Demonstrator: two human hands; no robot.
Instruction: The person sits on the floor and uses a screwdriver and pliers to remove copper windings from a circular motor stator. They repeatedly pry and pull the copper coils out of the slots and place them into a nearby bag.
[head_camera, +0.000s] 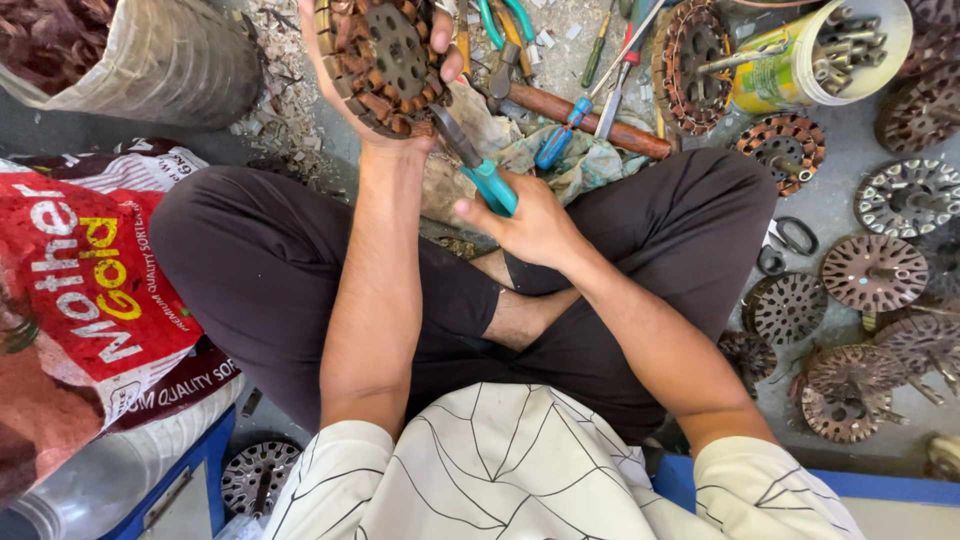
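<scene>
Left hand (400, 100) grips copper-wound motor stator (385, 60), raised above crossed legs. Right hand (530, 225) closed around teal-handled pliers (470, 160), jaws at stator's lower rim. Around: wooden-handled hammer (590, 120), screwdrivers (610, 50), yellow tub (810, 55), loose stators (875, 270) on floor right, printed red sack (80, 270) left.

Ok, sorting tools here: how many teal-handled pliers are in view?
2. One pair is in the right hand, jaws at the copper-wound disc the left hand holds; the other lies among tools at the top edge. More may be hidden.
</scene>
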